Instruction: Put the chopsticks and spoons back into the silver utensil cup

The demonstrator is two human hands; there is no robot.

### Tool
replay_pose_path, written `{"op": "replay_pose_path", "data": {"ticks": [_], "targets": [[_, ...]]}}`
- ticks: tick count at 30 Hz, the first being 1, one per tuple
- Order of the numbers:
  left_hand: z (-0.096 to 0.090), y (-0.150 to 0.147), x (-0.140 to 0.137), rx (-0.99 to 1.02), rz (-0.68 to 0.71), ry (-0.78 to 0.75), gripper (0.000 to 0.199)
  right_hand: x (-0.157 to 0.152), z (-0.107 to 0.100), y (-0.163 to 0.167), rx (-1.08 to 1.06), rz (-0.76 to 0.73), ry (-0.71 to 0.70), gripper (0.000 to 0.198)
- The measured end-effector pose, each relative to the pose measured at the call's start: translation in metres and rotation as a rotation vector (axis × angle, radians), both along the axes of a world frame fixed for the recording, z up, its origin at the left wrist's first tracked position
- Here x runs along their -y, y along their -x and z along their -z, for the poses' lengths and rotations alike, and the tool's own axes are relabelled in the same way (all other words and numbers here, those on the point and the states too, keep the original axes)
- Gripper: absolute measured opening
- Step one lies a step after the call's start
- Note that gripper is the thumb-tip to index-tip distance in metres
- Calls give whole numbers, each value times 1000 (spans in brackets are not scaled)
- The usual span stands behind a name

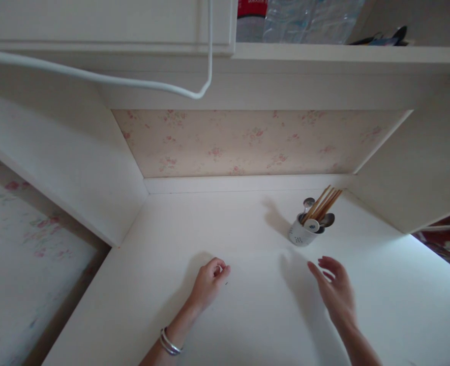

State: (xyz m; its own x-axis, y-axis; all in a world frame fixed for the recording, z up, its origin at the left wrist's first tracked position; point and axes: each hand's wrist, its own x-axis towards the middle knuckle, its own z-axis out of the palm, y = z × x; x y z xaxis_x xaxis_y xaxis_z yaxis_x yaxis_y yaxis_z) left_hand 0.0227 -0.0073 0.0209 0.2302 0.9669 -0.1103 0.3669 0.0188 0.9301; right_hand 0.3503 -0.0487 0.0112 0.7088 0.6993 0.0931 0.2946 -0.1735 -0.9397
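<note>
My left hand (208, 280) rests low over the white tabletop (247, 234), its fingers curled in to the thumb and nothing visible in them. A small dark speck (227, 283) lies beside its thumb. My right hand (336, 291) hovers with thumb and fingers apart, holding nothing. Just beyond its fingertips, not touched, stands a white utensil holder (299, 235) with small holes in its side. Wooden chopsticks (326, 204), a metal spoon (327, 220) and other utensils stick up out of it.
White side panels (91, 168) flank the tabletop, with floral wallpaper (247, 145) behind. An upper shelf (347, 52) holds clear plastic bottles (297, 20). A white cable (133, 81) hangs across the upper left. Some red items (448, 239) show at the far right.
</note>
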Motion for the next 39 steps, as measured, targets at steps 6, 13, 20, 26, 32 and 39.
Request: {"op": "replay_pose_path", "data": {"ticks": [6, 13, 20, 26, 32, 39], "targets": [[1, 0, -1, 19, -15, -15, 39, 13, 7, 92, -204, -475, 112, 39], [2, 2, -1, 62, -28, -35, 37, -18, -1, 180, -130, -839, 66, 36], [3, 2, -1, 37, 12, -29, 34, -19, -3, 184, 69, -897, 31, 40], [-3, 0, -3, 20, 17, -18, 33, -18, -1, 184, 96, -898, 44, 40], [-2, 1, -2, 15, 12, -19, 34, -19, -2, 185, 108, -899, 51, 40], [0, 0, -3, 14, 18, -13, 33, -18, -2, 185, 106, -906, 47, 39]]}}
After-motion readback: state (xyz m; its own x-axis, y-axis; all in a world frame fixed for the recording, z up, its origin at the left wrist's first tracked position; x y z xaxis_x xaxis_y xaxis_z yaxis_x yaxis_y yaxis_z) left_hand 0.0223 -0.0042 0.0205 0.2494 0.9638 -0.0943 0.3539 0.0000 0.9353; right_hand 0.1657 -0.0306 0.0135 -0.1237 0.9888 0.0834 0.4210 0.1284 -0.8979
